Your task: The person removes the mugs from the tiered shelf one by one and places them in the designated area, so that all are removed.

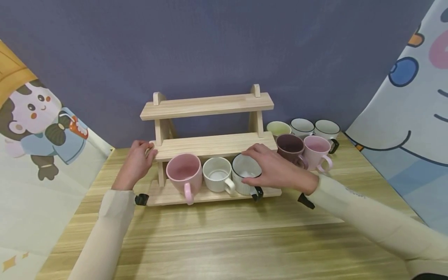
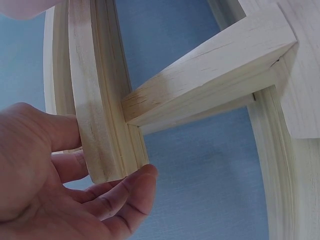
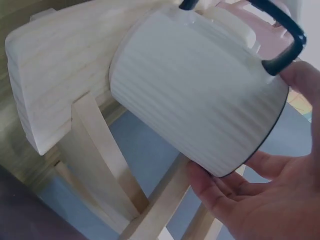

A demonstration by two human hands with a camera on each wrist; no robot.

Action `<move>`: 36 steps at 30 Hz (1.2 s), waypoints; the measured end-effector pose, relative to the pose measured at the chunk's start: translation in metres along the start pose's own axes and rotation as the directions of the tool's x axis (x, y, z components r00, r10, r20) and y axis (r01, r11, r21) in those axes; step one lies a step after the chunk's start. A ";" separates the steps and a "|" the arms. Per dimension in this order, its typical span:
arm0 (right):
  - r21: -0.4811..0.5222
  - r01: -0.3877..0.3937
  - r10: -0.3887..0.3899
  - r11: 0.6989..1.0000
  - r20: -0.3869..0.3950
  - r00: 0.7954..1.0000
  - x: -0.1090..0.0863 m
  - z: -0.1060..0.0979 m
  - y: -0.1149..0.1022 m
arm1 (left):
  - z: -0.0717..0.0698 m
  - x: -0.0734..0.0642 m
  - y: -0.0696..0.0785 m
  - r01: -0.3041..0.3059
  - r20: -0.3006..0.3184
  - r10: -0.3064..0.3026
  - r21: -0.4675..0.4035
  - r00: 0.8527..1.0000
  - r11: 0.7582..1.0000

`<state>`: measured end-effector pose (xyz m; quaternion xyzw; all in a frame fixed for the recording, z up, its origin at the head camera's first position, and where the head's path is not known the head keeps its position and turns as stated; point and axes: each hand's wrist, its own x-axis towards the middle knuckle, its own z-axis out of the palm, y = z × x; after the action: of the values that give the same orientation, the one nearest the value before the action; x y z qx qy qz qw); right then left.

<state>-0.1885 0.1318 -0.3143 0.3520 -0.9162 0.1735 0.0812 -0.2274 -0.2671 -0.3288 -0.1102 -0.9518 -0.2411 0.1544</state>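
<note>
A three-tier wooden shelf (image 1: 210,146) stands against the dark backdrop. My left hand (image 1: 135,163) grips the left end of its middle board; the left wrist view shows the board end (image 2: 97,115) between thumb and fingers. On the bottom board, a white mug with a black rim (image 1: 241,182) stands at the right, its black handle facing front. My right hand (image 1: 276,169) holds this mug by its rim, and its ribbed side (image 3: 195,90) fills the right wrist view. Left of it are a small white mug (image 1: 217,181) and a larger pink mug (image 1: 184,173).
Right of the shelf, several mugs are grouped on the wooden table (image 1: 210,249): a dark maroon mug (image 1: 290,147), a pink mug (image 1: 316,151), a pale green one (image 1: 278,128) and two black-rimmed white ones (image 1: 327,128) behind. Printed cartoon panels flank the table.
</note>
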 end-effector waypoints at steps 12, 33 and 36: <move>-0.020 0.009 -0.011 1.000 -0.082 0.997 -0.018 -0.013 0.011 | -0.001 0.000 0.000 0.007 0.006 -0.007 -0.002 1.000 1.000; -0.133 -0.250 0.218 0.959 -0.218 0.951 -0.115 -0.080 0.057 | -0.002 -0.001 0.000 -0.008 0.013 0.008 -0.002 1.000 1.000; -0.153 -0.296 0.259 0.943 -0.222 0.940 -0.126 -0.087 0.066 | -0.002 -0.001 0.001 -0.004 0.020 0.004 0.002 1.000 1.000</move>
<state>-0.1377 0.2880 -0.2847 0.1905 -0.9562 0.1320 0.1790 -0.2255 -0.2673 -0.3269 -0.1145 -0.9533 -0.2387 0.1454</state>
